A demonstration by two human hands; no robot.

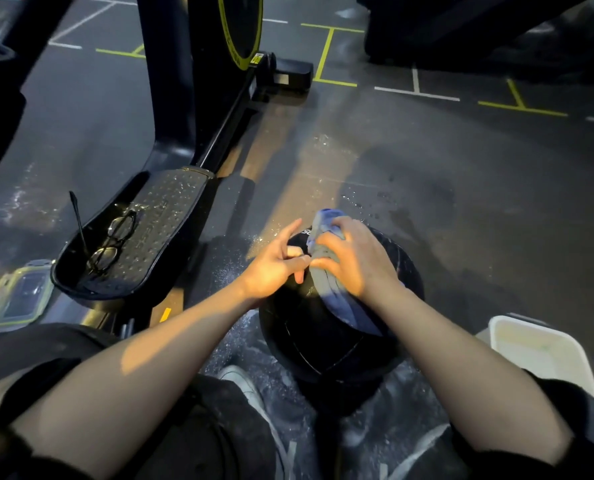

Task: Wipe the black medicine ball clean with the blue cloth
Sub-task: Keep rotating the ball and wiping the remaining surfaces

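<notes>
The round black leather medicine ball (326, 341) sits on the floor directly beneath both hands, the crumpled blue cloth (326, 268) running from 12 to 5 o'clock across its top, clutched in the right hand (356, 259), with the left hand (274, 265) pinching its edge at 9 o'clock.

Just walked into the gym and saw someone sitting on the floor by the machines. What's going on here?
A person sitting on the floor is cleaning a black medicine ball that sits between their legs. The right hand presses a blue cloth onto the top of the ball, and the left hand pinches the cloth's edge beside it. White dust and wet patches mark the floor around it. A pair of glasses lies on a machine footplate to the left, and a white tub stands on the right.
</notes>
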